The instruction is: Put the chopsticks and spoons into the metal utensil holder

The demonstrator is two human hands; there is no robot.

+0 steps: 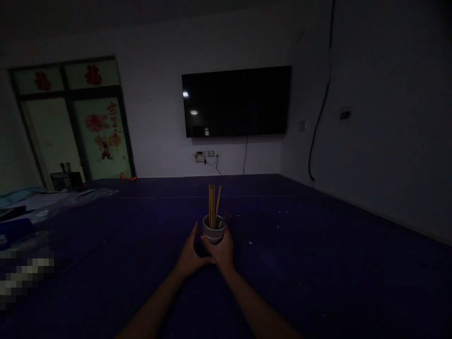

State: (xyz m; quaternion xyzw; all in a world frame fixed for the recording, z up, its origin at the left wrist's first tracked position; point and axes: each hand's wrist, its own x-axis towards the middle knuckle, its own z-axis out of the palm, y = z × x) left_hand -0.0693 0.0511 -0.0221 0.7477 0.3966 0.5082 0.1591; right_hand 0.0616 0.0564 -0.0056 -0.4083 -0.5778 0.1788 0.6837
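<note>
A small grey cup (212, 233) stands at the middle of the dark blue surface. Several thin wooden sticks (212, 205), resembling chopsticks, rise from it, and a short dark-and-silver utensil (223, 220) leans at its right rim. My right hand (223, 249) grips the cup, thumb across its front and fingers along its right side. Just to the left, my left hand (189, 256) is open, fingers forward and thumb stretched toward the right hand. Whether its fingertips touch the cup is hard to tell in the dim light.
The blue surface (318, 263) carries small white scraps. Clear plastic wrapping (67, 202), a blue object (16, 230) and a dark box (66, 180) lie at left. Small orange items (132, 179) lie by the door. A television (236, 102) hangs on the far wall.
</note>
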